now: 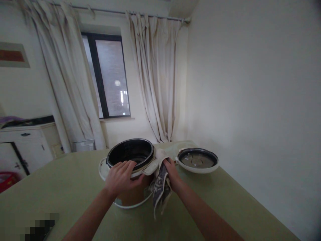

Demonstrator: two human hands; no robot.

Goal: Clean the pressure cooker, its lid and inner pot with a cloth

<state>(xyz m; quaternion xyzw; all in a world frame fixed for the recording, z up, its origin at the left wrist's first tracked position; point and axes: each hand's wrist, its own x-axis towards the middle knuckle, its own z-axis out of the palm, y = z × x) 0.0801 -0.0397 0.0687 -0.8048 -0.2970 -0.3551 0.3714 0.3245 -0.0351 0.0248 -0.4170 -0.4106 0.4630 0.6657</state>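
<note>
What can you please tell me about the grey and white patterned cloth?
The grey and white patterned cloth, a soft-looking fabric with pale edges, is bunched and creased. The person's right hand grips it, and its lower end hangs loose. It is beside the round brown and white cooker; its pale upper part seems to touch the cooker.

Surface (75,187): It was green and smooth.
Cooker (134,196): It stood there, open at the top.
Lid (200,169): I couldn't tell if it touched down.

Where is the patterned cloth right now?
In the head view, the patterned cloth is in the right hand, at the right side of the rice cooker.
</note>
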